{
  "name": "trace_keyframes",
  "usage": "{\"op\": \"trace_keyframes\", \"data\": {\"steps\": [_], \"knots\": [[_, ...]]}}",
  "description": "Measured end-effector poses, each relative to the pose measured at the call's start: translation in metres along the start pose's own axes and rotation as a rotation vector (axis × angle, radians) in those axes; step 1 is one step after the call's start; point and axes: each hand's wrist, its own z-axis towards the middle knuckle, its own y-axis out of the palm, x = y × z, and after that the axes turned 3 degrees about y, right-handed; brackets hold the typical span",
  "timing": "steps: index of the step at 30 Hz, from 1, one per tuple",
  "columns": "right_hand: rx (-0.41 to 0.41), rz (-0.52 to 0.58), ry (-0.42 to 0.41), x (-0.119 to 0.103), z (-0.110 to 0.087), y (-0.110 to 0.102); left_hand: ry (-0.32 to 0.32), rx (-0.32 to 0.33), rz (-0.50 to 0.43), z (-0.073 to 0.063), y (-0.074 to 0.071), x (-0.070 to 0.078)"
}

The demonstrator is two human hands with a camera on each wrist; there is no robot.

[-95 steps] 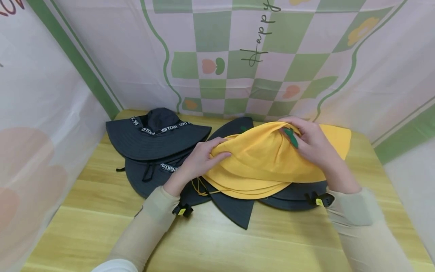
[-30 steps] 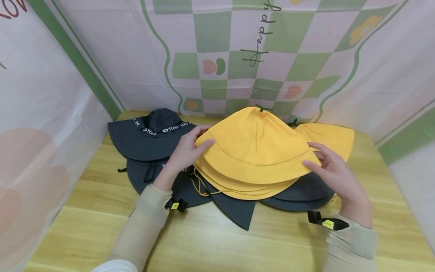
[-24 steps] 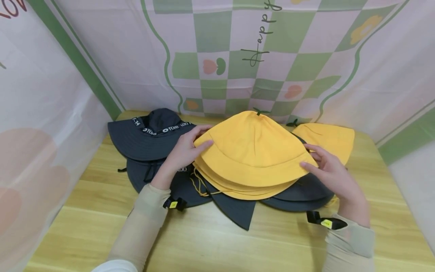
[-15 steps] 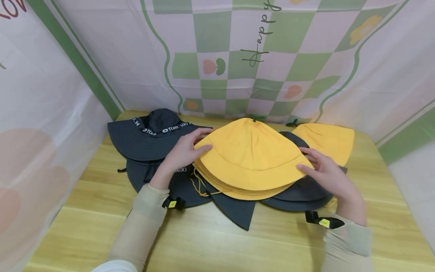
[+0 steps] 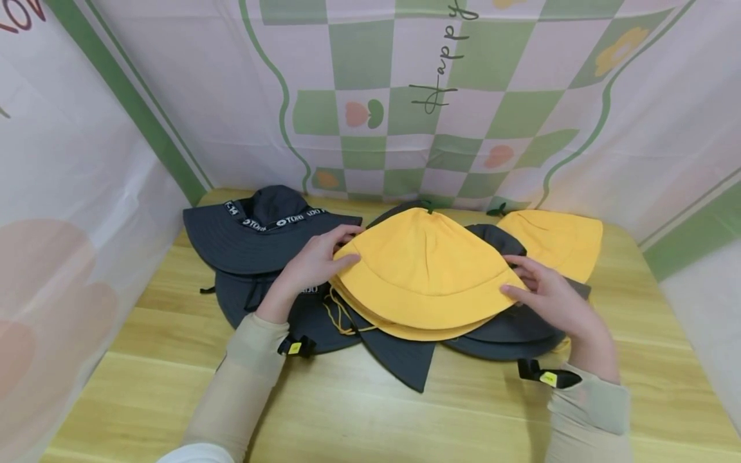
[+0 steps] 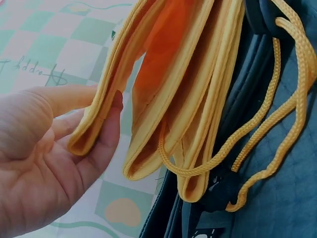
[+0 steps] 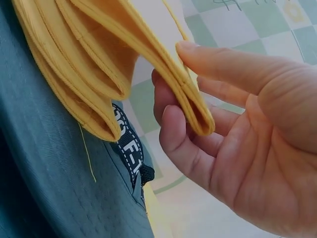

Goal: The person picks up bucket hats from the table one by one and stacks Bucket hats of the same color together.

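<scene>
A yellow bucket hat (image 5: 428,263) with a green sprout on its crown is held by both hands over a stack of yellow hats (image 5: 417,333). My left hand (image 5: 315,260) pinches the left end of its brim, thumb on top and fingers beneath. At the opposite end my right hand (image 5: 547,292) pinches the brim the same way. In the left wrist view, the held brim (image 6: 101,99) stands apart from the folded yellow brims below. The right wrist view likewise shows a gap between the gripped brim (image 7: 183,91) and the stack.
Dark hats with lettered bands (image 5: 272,238) lie at the left. More dark hats (image 5: 515,328) lie under and beside the yellow stack. Another yellow hat (image 5: 558,241) sits at the back right of the wooden table (image 5: 370,411). A patterned cloth backdrop (image 5: 359,58) rises behind.
The right hand moved from the sprout to the brim's right end. The yellow hat, earlier gathered up, now spreads crown-up, and both hands have lowered it toward the stack.
</scene>
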Motion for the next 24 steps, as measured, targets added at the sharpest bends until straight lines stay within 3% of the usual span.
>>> {"op": "trace_keyframes", "data": {"steps": [12,20,24], "knots": [[-0.006,-0.157,0.033,0.001,0.005,0.004,-0.045,-0.057,0.098,0.003,0.005,-0.003],[-0.018,-0.201,0.051,-0.003,0.009,0.01,-0.075,-0.085,0.151,0.001,0.005,-0.005],[-0.023,-0.213,0.063,-0.004,0.011,0.012,-0.104,-0.143,0.182,0.0,0.008,-0.007]]}}
